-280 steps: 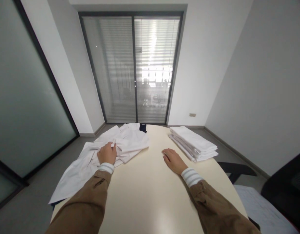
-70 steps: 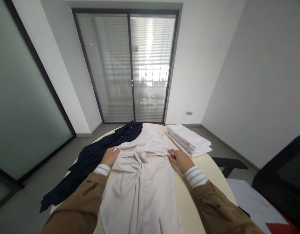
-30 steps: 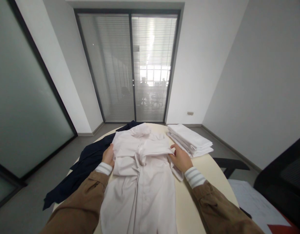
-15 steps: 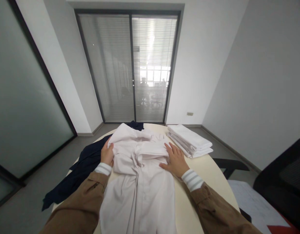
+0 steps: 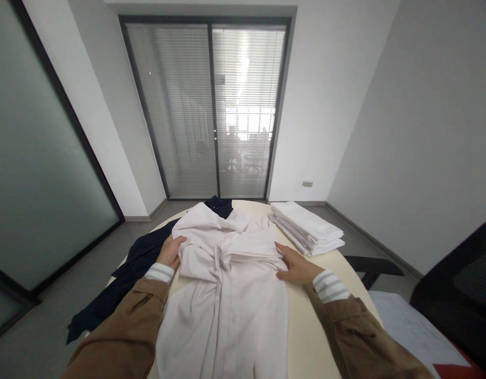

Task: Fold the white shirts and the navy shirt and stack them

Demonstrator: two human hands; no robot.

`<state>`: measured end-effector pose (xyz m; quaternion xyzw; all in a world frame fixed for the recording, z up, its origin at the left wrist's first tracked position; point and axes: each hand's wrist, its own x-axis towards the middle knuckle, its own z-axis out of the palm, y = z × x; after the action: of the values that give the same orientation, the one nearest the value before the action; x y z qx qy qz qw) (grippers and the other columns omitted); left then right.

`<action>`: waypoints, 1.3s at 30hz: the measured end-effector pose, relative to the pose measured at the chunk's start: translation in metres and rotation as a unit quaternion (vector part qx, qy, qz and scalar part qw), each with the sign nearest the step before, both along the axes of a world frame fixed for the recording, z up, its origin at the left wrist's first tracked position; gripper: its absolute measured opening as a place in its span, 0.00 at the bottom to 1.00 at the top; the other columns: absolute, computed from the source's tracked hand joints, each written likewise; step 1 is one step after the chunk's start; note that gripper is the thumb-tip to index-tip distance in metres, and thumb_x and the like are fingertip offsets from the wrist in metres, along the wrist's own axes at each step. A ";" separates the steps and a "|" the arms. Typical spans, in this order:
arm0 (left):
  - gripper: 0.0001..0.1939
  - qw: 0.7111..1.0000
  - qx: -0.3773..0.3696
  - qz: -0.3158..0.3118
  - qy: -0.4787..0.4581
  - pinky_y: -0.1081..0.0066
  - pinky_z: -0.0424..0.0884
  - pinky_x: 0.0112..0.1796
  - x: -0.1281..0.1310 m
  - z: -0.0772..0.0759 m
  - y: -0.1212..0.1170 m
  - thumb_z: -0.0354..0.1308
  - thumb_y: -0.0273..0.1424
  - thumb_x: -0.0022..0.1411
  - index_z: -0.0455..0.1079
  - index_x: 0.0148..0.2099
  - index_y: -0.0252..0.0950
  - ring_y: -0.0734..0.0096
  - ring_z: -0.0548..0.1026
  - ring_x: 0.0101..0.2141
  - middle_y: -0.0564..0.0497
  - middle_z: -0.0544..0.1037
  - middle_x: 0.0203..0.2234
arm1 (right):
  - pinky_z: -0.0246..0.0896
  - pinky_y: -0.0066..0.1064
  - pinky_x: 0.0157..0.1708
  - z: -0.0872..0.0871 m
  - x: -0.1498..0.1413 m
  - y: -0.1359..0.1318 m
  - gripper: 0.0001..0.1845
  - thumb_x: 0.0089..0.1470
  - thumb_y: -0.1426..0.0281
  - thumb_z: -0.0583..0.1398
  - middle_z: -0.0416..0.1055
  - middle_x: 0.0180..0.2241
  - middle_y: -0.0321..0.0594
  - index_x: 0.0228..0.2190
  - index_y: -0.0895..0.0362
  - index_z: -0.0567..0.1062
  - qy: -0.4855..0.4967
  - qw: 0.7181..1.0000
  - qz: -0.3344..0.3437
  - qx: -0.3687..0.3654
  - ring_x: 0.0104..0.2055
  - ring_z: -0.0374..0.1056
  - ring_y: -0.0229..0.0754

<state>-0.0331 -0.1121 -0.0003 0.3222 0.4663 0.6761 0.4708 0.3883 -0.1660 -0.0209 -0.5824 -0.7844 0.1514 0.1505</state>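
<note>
A white shirt [image 5: 230,295] lies spread down the middle of the round cream table [image 5: 314,337], its sleeves folded across the chest. My left hand [image 5: 169,251] grips the shirt's left shoulder edge, with cloth bunched in the fingers. At the right edge of the folded sleeve my right hand [image 5: 296,263] rests flat, fingers together, pressing on the cloth. Both arms wear brown sleeves with striped white cuffs.
A dark navy garment [image 5: 124,279] lies under and to the left of the shirt, hanging over the table edge. A stack of folded white cloths [image 5: 308,227] sits at the far right of the table. A black chair [image 5: 456,295] stands at the right.
My right hand has slid from the top of the folded sleeve out to its right edge. My left hand has shifted slightly outward, still on the left shoulder. The shirt's body looks flatter.
</note>
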 end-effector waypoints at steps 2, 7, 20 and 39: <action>0.24 0.989 0.021 0.017 0.146 0.52 0.69 0.55 -0.005 -0.006 0.000 0.60 0.22 0.47 0.75 0.49 0.32 0.52 0.77 0.48 0.42 0.81 0.43 | 0.54 0.46 0.60 0.002 0.000 -0.001 0.50 0.43 0.63 0.66 0.61 0.63 0.58 0.65 0.63 0.57 0.022 1.000 0.004 0.021 0.62 0.60 0.56; 0.31 0.917 0.093 0.129 0.366 0.55 0.52 0.64 -0.008 0.002 -0.005 0.59 0.23 0.53 0.67 0.60 0.34 0.50 0.62 0.62 0.39 0.68 0.61 | 0.57 0.46 0.56 0.013 -0.024 -0.007 0.37 0.51 0.60 0.63 0.69 0.56 0.52 0.61 0.58 0.66 -0.005 0.994 -0.054 0.094 0.57 0.65 0.54; 0.50 0.721 0.198 -0.233 0.622 0.53 0.65 0.56 0.094 0.025 -0.093 0.65 0.51 0.53 0.50 0.71 0.42 0.46 0.68 0.58 0.36 0.59 0.65 | 0.58 0.45 0.46 0.021 -0.055 -0.006 0.17 0.59 0.63 0.57 0.73 0.43 0.50 0.47 0.55 0.74 -0.118 0.962 -0.201 0.143 0.47 0.69 0.55; 0.24 0.828 0.140 -0.300 0.453 0.57 0.58 0.62 0.069 -0.008 -0.050 0.52 0.45 0.67 0.71 0.60 0.40 0.56 0.69 0.59 0.45 0.73 0.58 | 0.37 0.59 0.64 0.039 -0.046 -0.021 0.22 0.43 0.66 0.67 0.57 0.65 0.46 0.43 0.51 0.76 0.002 0.970 0.143 0.197 0.68 0.46 0.60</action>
<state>0.0354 -0.1623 -0.0085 0.7787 0.4075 0.3383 0.3362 0.3427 -0.1874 0.0183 -0.4227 -0.8737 0.0145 0.2405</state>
